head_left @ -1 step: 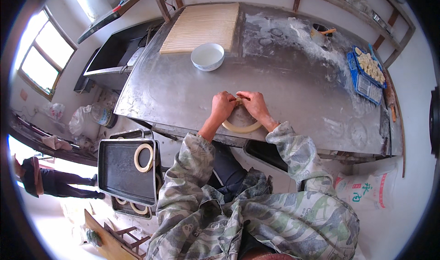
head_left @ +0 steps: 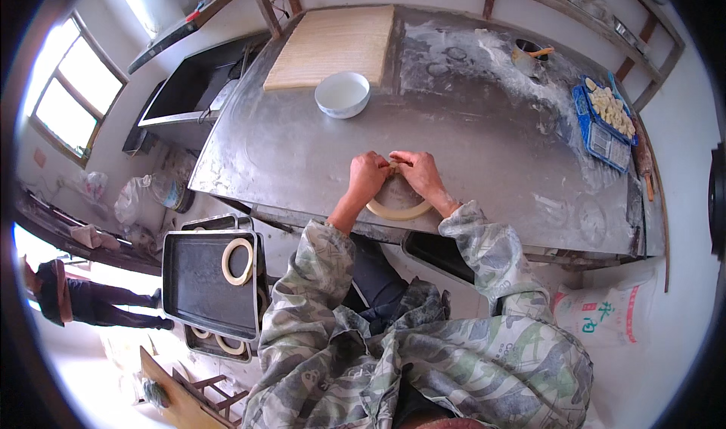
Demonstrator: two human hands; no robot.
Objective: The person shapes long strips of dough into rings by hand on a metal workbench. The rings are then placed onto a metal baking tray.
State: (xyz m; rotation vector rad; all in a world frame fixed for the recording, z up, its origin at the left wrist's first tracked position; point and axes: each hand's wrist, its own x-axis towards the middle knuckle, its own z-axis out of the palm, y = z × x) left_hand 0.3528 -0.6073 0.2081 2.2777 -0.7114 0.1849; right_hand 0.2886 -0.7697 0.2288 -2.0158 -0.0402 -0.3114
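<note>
A pale dough ring (head_left: 397, 213) lies on the metal worktable (head_left: 469, 172), close to its near edge. At the ring's far side my left hand (head_left: 368, 173) and my right hand (head_left: 422, 173) meet, fingers closed on the dough where its ends come together. The pinched spot itself is mostly covered by my fingertips. Beyond my hands stands a white bowl (head_left: 342, 96). Farther back lies a flat dough sheet (head_left: 329, 47) marked into many strips. On the black tray (head_left: 200, 293) at my left rests another dough ring (head_left: 226, 266).
At the right, dough lumps (head_left: 611, 111) sit on a blue scale (head_left: 586, 119), beside a rolling pin (head_left: 644, 160). A pot (head_left: 523, 60) with a wooden handle stands at the back amid flour. A sack (head_left: 601, 315) is low right. Another person (head_left: 98, 293) stands far left.
</note>
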